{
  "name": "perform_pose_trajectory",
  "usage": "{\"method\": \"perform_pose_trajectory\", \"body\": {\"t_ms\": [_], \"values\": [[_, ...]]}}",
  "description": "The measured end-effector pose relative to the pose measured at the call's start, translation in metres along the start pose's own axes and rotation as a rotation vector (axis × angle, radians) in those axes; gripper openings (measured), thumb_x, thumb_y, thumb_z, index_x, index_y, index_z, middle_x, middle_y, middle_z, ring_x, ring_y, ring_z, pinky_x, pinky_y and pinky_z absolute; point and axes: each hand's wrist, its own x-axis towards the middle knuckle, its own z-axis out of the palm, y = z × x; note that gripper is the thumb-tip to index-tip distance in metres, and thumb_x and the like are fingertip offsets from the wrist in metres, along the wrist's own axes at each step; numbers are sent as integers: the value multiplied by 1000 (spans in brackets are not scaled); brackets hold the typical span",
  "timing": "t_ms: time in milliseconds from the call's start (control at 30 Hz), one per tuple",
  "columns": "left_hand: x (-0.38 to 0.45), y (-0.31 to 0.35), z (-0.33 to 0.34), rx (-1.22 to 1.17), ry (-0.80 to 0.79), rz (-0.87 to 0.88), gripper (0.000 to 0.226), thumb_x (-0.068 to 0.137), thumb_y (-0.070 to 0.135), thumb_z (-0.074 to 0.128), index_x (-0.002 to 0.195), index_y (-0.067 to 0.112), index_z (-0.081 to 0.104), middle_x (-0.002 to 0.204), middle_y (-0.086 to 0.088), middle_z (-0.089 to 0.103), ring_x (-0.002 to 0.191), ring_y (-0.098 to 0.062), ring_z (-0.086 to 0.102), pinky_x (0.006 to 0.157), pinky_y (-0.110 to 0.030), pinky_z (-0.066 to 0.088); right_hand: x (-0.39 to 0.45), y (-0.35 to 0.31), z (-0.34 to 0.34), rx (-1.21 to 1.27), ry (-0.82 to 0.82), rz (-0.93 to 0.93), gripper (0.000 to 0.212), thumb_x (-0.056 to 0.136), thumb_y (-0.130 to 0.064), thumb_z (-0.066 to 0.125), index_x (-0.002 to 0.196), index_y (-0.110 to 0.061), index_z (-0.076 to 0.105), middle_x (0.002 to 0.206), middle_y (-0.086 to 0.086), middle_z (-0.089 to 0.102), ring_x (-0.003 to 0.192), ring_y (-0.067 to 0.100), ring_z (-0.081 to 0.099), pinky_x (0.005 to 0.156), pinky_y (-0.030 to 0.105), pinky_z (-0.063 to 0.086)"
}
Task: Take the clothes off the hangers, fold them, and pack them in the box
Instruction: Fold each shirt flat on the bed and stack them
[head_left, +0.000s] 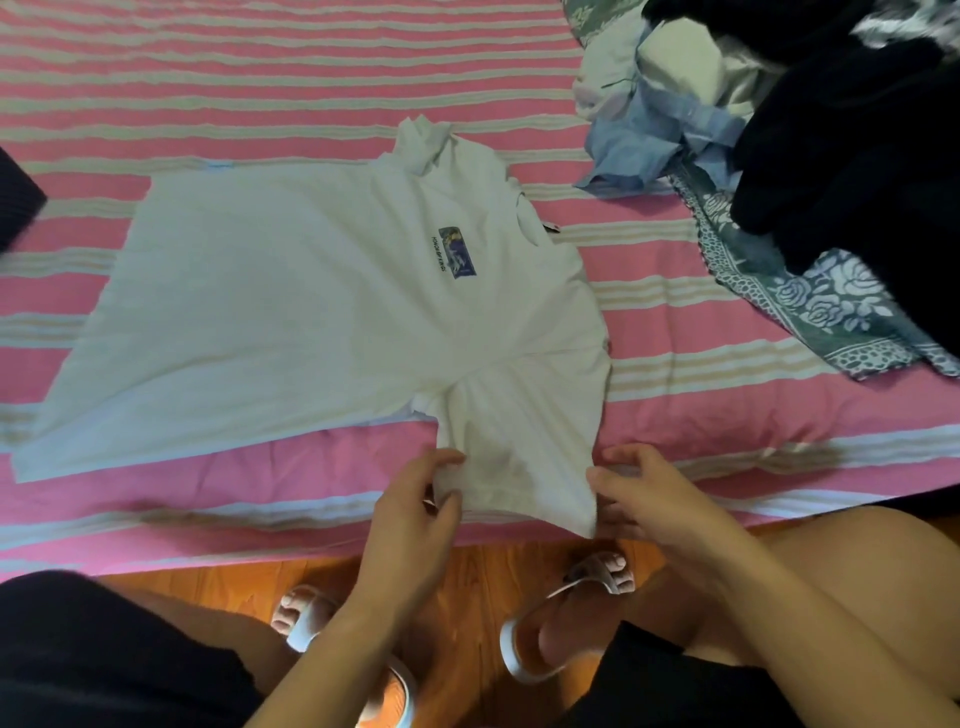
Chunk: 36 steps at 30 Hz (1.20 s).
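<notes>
A white T-shirt with a small blue chest print lies flat on the bed, collar toward the right, hem toward the left. Its near sleeve hangs toward the bed's front edge. My left hand pinches the left corner of that sleeve's cuff. My right hand pinches the right corner of the same cuff. No hanger and no box are in view.
The pink and cream striped bedsheet covers the bed. A pile of clothes, black, pale blue and white, sits at the back right on a teal floral cloth. A dark object pokes in at the left edge. The wooden floor and my sandalled feet are below.
</notes>
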Motion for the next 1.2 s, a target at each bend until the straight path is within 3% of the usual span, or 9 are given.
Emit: {"method": "perform_pose_trajectory", "body": {"t_ms": [133,267,367,400,600,700,867,1033,1200], "values": [[2,2,-8,13,-27,41,38,91,3,66,109,37,67,115,33,57,105,1,59,83,-14,50,-2,-4,13,-74,83,-44,26,92,-22,71,104,-24,49,109,9,64,96,30,68,85,50,59],[14,30,-30,13,-104,79,49,89,2,68,120,39,62,113,33,57,101,5,61,80,-7,47,-7,-61,7,422,11,-143,11,96,1,57,97,-9,54,84,13,72,65,22,71,57,35,58],[51,62,-46,4,63,-23,7,95,22,66,94,28,70,78,10,69,68,-5,66,61,-21,47,11,-126,5,664,-149,-200,10,100,-5,52,105,-1,59,93,16,75,71,21,74,59,28,60],[71,62,-50,-15,152,-71,20,98,31,62,83,21,69,67,3,66,60,-13,63,57,-29,44,20,-143,7,664,-179,-228,14,101,-8,52,112,-1,57,103,19,74,77,24,75,63,30,61],[126,27,-79,253,105,-266,43,102,43,51,91,6,71,86,-3,65,90,-33,64,72,-34,42,85,-139,-14,-382,231,-361,33,94,-28,65,125,-17,59,102,0,67,79,21,64,75,34,51],[115,5,-79,319,75,-174,42,94,47,60,86,9,74,85,-6,73,84,-29,68,77,-41,54,92,-118,-32,-613,212,-389,19,91,-33,72,101,-18,67,93,-5,66,87,17,63,72,27,47],[96,-10,-57,640,58,137,34,81,50,72,105,26,73,103,0,65,96,-28,58,77,-41,49,100,-105,-42,-860,72,-461,40,74,-27,89,106,-29,64,96,-5,54,79,8,55,67,19,40],[101,-16,-51,524,142,141,16,94,36,68,89,22,74,88,4,63,85,-23,55,71,-38,46,107,-100,-48,-712,253,-595,12,85,-22,80,83,-25,69,103,-3,53,86,14,58,79,28,44],[93,-17,-69,309,16,217,17,93,29,70,77,34,64,84,16,58,85,-13,53,72,-21,38,88,-113,-80,-372,-7,-605,10,98,-8,61,88,-7,65,95,-5,69,78,2,64,72,14,50]]}}
